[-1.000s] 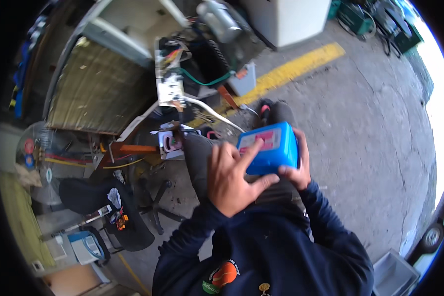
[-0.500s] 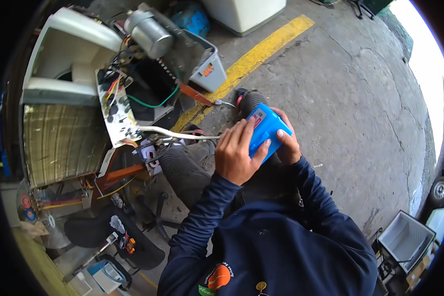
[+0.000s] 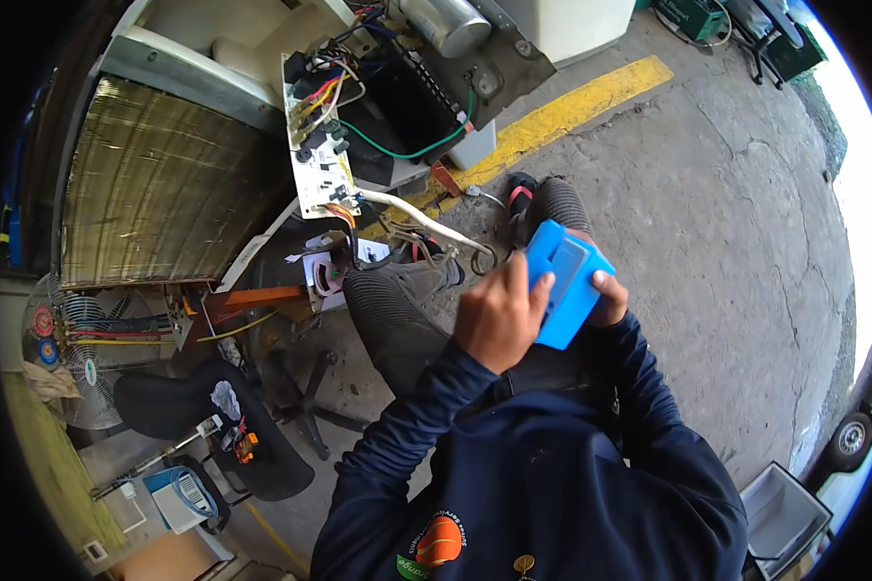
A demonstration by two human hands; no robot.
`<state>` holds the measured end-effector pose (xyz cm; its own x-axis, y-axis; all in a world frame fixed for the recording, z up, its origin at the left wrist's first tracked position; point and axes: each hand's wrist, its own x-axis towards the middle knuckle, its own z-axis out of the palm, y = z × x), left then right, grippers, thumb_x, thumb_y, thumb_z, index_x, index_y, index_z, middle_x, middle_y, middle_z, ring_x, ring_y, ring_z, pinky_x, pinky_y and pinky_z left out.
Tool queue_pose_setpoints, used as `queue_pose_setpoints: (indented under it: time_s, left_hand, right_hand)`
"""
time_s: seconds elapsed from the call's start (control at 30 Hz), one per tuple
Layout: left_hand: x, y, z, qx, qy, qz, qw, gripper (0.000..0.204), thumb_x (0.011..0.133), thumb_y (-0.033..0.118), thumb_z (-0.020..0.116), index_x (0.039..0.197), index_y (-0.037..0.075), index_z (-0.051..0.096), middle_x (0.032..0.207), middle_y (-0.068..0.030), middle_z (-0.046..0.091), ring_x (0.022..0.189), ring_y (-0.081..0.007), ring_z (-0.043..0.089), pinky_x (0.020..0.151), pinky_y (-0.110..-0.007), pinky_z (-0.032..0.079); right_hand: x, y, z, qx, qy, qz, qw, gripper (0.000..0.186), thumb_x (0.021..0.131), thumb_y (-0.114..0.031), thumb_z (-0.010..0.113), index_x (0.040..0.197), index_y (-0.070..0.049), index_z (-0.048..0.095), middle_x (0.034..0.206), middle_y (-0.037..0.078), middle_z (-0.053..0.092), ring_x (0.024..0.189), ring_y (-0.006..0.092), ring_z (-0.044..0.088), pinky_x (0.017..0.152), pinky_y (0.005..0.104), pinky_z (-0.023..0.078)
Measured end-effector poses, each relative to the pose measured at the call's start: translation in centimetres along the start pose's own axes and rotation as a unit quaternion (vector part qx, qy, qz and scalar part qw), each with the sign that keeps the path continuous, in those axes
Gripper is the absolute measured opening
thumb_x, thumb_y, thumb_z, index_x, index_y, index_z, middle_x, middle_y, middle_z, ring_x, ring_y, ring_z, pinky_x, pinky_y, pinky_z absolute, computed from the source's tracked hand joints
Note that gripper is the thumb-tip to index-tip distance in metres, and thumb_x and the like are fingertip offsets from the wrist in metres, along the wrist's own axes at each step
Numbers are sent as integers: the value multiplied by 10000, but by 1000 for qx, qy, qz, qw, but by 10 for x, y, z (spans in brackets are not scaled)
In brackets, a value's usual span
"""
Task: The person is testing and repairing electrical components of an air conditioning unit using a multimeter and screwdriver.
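Now the case (image 3: pixel 570 290) had turned in the hands: half a second before, its label had faced up at me, and at this moment I saw a plain blue side with a long recess, the label out of sight. It sat tilted between both hands, above the lap. The right hand (image 3: pixel 606 295) pinched its right side, thumb on the near face; most of those fingers were hidden behind it, so I couldn't tell how they lay. The left hand (image 3: pixel 499 315) had its fingers curled together by the left edge and its thumb laid against the case; whether those fingertips gripped anything, I couldn't tell. To my judgement, the turn meant attention had gone from the label to the recessed side. The board (image 3: pixel 322 179) and white cable (image 3: pixel 421 218) lay off to the left, touched by neither hand.
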<state>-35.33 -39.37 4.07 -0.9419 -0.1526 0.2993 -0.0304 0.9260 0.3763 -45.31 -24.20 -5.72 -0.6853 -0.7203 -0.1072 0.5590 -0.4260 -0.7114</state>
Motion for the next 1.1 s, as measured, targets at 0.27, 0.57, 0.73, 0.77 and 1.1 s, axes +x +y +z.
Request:
queue_pose_setpoints:
  time_s: [0.27, 0.57, 0.73, 0.77, 1.1]
  left_hand:
    - [16, -17, -22, -340, -30, -204, 918, 330, 1073, 284, 543, 897, 20, 634, 641, -83, 579, 551, -216, 549, 535, -368, 418]
    - [17, -46, 39, -249, -89, -193, 945, 349, 1086, 309, 513, 1123, 8, 686, 859, -128, 652, 723, -264, 623, 662, -357, 486]
    - [20, -32, 48, -154, 3, -92, 984, 346, 1078, 290, 524, 1281, 32, 634, 1137, -179, 623, 872, -315, 634, 771, -381, 522]
    - [19, -29, 49, -155, 2, -93, 984, 346, 1078, 290, 524, 1281, 32, 634, 1137, -179, 623, 872, -315, 634, 771, -381, 522]
    - [-65, 6, 57, -307, 0, -271, 912, 414, 1056, 219, 554, 1406, 6, 496, 1380, -188, 499, 1095, -299, 605, 964, -374, 499]
  right_hand:
    - [-33, -35, -24, 51, 35, -57, 996, 870, 771, -453, 697, 1484, -47, 406, 1404, 203, 506, 1243, 313, 524, 1042, 472, 444]
    - [-64, -44, -42, -321, 162, 87, 929, 519, 987, -305, 601, 1420, -42, 490, 1288, 191, 545, 1087, 273, 607, 905, 378, 524]
    - [-73, -37, -49, -352, 181, 86, 914, 466, 1000, -302, 622, 1358, -19, 529, 1205, 177, 583, 1024, 255, 629, 855, 352, 544]
    - [-72, -38, -49, -352, 181, 88, 914, 466, 1000, -302, 622, 1358, -19, 529, 1205, 177, 583, 1024, 255, 629, 855, 352, 544]
    - [-89, -32, -35, -256, 202, 101, 940, 503, 954, -296, 703, 1325, -5, 528, 1217, 186, 585, 1015, 271, 628, 879, 381, 548]
